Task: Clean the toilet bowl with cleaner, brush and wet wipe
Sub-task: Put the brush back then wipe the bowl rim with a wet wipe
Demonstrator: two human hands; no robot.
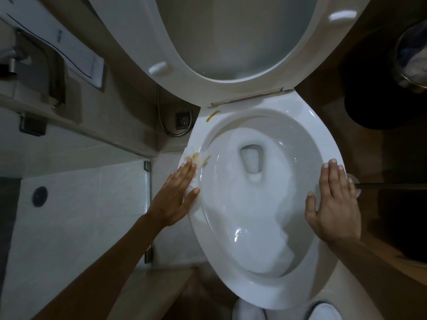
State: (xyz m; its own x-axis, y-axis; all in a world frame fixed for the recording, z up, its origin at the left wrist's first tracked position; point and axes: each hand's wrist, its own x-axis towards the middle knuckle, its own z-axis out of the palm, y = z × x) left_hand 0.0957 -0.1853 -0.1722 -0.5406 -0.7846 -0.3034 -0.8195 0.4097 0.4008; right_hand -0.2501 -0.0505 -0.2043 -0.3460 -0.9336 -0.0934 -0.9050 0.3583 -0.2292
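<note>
Stained wet wipe [193, 158] lies flat on white toilet bowl [265, 289] rim.

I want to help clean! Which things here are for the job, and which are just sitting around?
For the job:
toilet bowl
wet wipe, under the left hand
yellow stain
right hand, flat on the rim

Just sitting around:
bin
floor drain
shower hose

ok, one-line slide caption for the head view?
Left hand presses a stained wet wipe on the toilet rim; right hand rests flat opposite.
</note>
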